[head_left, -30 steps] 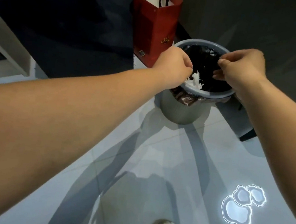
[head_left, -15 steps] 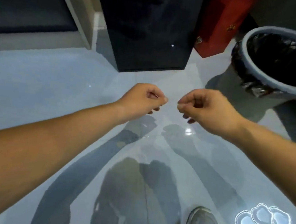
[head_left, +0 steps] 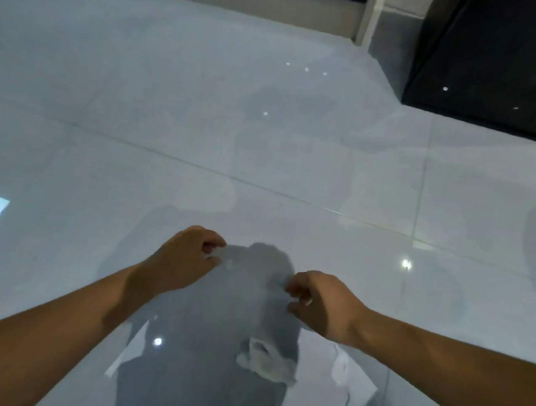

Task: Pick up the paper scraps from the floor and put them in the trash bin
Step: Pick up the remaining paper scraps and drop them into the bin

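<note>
Hovering over the glossy floor (head_left: 138, 108), both hands are seen with fingers curled in loosely; whether anything is pinched cannot be told. A white paper scrap (head_left: 266, 361) is seen on the tiles below and between the left hand (head_left: 186, 260) and right hand (head_left: 322, 301), apart from the fingertips.

- The floor (head_left: 138, 108) in front of you is pale glazed tile, smooth and highly glossy; it mirrors your arms and body and throws back small bright points of light.
- Thin grout lines (head_left: 262, 184) cut the tile into large slabs.
- The cabinet (head_left: 503, 61) at your upper right is black and polished, with pinpoint glints on its face.
- The scrap (head_left: 264, 361) lying below your right hand looks like white paper, matt, crumpled and ragged at the edges.
</note>
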